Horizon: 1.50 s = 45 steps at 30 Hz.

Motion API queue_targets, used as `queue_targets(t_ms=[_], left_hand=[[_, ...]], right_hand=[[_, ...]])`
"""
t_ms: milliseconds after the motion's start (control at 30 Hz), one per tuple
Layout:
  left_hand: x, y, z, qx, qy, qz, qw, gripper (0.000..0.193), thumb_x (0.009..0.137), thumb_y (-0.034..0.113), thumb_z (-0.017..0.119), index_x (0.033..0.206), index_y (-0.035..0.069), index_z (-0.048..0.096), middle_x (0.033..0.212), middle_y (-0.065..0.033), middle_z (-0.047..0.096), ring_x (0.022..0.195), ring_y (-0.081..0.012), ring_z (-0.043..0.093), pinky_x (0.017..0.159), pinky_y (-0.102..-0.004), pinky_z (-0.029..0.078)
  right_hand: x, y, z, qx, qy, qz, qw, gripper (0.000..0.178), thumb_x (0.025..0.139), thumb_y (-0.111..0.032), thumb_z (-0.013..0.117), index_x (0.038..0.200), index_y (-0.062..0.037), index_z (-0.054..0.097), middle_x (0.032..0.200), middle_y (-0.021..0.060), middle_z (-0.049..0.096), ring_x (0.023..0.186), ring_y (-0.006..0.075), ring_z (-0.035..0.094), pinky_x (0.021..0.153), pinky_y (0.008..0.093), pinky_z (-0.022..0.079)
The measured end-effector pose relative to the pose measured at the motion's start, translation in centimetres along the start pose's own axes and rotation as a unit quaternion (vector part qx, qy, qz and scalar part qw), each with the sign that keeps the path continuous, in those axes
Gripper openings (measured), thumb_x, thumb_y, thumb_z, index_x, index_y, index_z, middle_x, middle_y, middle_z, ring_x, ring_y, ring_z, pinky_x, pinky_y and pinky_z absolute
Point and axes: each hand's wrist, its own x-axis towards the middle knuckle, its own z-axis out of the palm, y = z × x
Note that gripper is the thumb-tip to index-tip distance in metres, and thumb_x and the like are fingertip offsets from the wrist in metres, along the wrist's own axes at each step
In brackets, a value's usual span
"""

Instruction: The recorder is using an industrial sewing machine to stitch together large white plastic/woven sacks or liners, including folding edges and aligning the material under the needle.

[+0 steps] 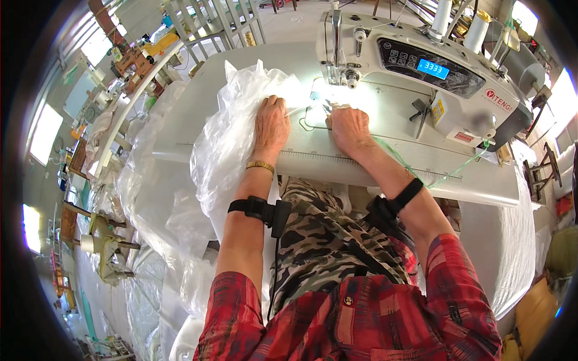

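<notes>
My left hand [272, 123] lies flat, fingers together, pressing a sheet of thin clear plastic film [232, 129] onto the white sewing table [385, 168]. My right hand [349, 127] rests knuckles-up on the film's edge just in front of the needle area [328, 103], fingers curled onto the material. The white industrial sewing machine [421, 72] stands behind and to the right of both hands, its lamp brightly lighting the spot. The film bunches up and spills off the table to the left. A gold bracelet and black straps sit on my forearms.
Two white thread cones [460, 24] stand behind the machine. A thin green cord [445, 174] trails over the table's front edge at right. More clear plastic [150, 198] is heaped on the floor at left, beside metal racks [211, 24] and other work tables.
</notes>
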Motion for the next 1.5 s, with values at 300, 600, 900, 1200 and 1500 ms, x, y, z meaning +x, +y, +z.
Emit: queue_targets(t_ms=[300, 600, 900, 1200, 1500], left_hand=[[0.2, 0.0, 0.8, 0.003, 0.017, 0.019, 1.0, 0.005, 0.082, 0.001, 0.059, 0.085, -0.002, 0.056, 0.093, -0.0151, 0.058, 0.092, -0.0325, 0.056, 0.083, -0.0422, 0.048], [1.3, 1.7, -4.8, -0.073, 0.087, 0.056, 0.992, 0.009, 0.086, 0.011, 0.061, 0.085, 0.003, 0.059, 0.084, -0.0131, 0.061, 0.08, -0.0317, 0.061, 0.068, -0.0428, 0.048], [0.6, 12.8, -11.5, -0.276, -0.104, 0.092, 0.951, 0.016, 0.089, 0.011, 0.06, 0.087, 0.0, 0.048, 0.066, -0.0214, 0.054, 0.059, -0.0382, 0.058, 0.053, -0.0445, 0.041], [-4.1, 1.6, -18.3, -0.134, 0.031, 0.065, 0.988, 0.046, 0.088, 0.018, 0.068, 0.128, 0.003, 0.053, 0.134, -0.0173, 0.055, 0.124, -0.0303, 0.052, 0.104, -0.039, 0.041], [-20.6, -14.1, -6.3, -0.282, -0.302, -0.283, 0.865, 0.041, 0.099, 0.034, 0.05, 0.124, 0.004, 0.06, 0.12, -0.0157, 0.064, 0.113, -0.03, 0.059, 0.1, -0.0372, 0.043]], right_hand=[[-0.9, 1.5, 0.4, -0.032, 0.031, -0.036, 0.998, 0.012, 0.084, -0.009, 0.06, 0.086, -0.0009, 0.068, 0.076, 0.0161, 0.069, 0.071, 0.0317, 0.069, 0.062, 0.0408, 0.055], [-5.4, 8.3, -2.0, -0.063, 0.299, -0.135, 0.943, 0.044, 0.09, -0.038, 0.062, 0.117, -0.003, 0.06, 0.097, 0.012, 0.066, 0.089, 0.0287, 0.064, 0.082, 0.0416, 0.048], [-13.0, -8.3, -3.6, 0.656, 0.006, 0.049, 0.753, 0.046, 0.089, -0.035, 0.068, 0.115, 0.0012, 0.056, 0.092, 0.0074, 0.059, 0.083, 0.013, 0.053, 0.068, 0.0318, 0.047], [-16.1, 4.2, -6.8, 0.76, 0.228, 0.248, 0.556, 0.054, 0.099, -0.038, 0.049, 0.135, 0.003, 0.046, 0.124, 0.0131, 0.06, 0.11, 0.0233, 0.062, 0.095, 0.0338, 0.051], [-25.0, 8.9, -9.0, 0.769, 0.305, 0.24, 0.508, 0.051, 0.102, -0.034, 0.038, 0.146, -0.0066, 0.037, 0.141, 0.0106, 0.049, 0.125, 0.0253, 0.051, 0.103, 0.0401, 0.045]])
